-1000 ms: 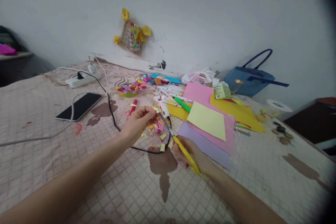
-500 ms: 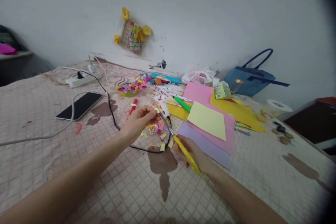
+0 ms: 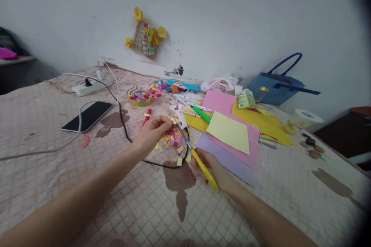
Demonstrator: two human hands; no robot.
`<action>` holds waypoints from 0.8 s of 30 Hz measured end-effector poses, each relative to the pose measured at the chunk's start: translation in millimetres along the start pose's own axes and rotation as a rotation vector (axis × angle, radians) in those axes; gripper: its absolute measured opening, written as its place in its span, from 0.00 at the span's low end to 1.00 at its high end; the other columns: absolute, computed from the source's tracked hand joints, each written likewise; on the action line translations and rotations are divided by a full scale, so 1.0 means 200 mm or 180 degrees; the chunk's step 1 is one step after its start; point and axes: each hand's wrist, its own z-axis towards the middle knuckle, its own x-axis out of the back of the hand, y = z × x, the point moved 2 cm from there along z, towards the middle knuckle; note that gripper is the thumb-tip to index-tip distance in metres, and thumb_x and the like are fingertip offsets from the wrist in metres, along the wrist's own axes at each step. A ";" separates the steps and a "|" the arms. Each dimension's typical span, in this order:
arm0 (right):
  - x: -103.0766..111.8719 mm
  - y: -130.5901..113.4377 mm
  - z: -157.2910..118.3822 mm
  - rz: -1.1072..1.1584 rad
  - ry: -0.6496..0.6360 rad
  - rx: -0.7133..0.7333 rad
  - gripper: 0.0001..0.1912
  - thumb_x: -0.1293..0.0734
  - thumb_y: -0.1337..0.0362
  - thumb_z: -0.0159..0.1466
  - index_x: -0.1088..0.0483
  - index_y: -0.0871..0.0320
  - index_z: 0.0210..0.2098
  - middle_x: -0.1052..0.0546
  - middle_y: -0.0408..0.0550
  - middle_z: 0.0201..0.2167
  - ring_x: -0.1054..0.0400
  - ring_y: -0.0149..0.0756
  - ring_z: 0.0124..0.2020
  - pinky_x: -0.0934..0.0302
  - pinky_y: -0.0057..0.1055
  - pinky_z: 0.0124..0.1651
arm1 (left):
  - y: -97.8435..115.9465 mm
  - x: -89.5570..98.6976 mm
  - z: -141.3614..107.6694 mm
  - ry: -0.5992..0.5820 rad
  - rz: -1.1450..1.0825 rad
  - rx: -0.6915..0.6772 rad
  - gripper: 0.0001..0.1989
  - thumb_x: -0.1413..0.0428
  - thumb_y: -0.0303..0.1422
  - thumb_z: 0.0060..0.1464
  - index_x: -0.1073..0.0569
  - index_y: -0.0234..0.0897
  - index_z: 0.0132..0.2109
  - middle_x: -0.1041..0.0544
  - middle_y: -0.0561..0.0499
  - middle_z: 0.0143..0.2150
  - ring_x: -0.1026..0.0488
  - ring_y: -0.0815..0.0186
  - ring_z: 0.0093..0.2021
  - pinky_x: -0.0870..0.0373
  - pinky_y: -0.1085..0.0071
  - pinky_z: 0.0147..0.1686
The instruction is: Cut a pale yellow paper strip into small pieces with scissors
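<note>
While the right hand (image 3: 213, 170) grips yellow scissors (image 3: 203, 166), blades angled up to the left hand, the left hand (image 3: 155, 133) pinches a small pale-yellow piece (image 3: 174, 120) between thumb and fingers, right by the blade tips. Paper scraps (image 3: 173, 141) lie on the cloth just below the left hand; glue gun (image 3: 180, 115) just beyond it. Yellow sheet (image 3: 228, 131) on pink paper (image 3: 252, 153), right of scissors. Bowl (image 3: 142, 103) of colored bits farther back. Phone (image 3: 88, 117) at left, cable across it. Blue bag (image 3: 275, 88) against wall, back right.
</note>
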 end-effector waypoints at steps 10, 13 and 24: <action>0.00 0.02 0.01 0.0126 -0.0153 0.0058 0.04 0.42 0.65 0.54 0.44 0.57 0.24 0.42 0.36 0.17 0.49 0.23 0.15 0.53 0.20 0.17 | 0.01 0.00 0.00 0.0012 -0.0041 0.0015 0.07 0.40 0.31 0.46 0.30 0.33 0.30 0.24 0.51 0.27 0.27 0.72 0.28 0.31 0.76 0.31; 0.01 0.02 0.01 0.0117 -0.0132 0.0107 0.04 0.42 0.65 0.54 0.45 0.57 0.24 0.42 0.36 0.17 0.49 0.23 0.16 0.51 0.20 0.18 | 0.02 0.01 0.00 -0.0007 -0.0034 0.0028 0.07 0.40 0.31 0.47 0.30 0.33 0.30 0.24 0.51 0.27 0.27 0.72 0.28 0.32 0.75 0.32; 0.02 0.02 0.01 -0.0238 0.0025 0.0239 0.06 0.39 0.65 0.53 0.43 0.57 0.25 0.40 0.37 0.19 0.47 0.25 0.19 0.50 0.21 0.19 | 0.02 0.02 0.02 -0.0273 0.0261 0.0078 0.07 0.41 0.32 0.48 0.30 0.34 0.29 0.24 0.52 0.27 0.27 0.71 0.28 0.31 0.73 0.34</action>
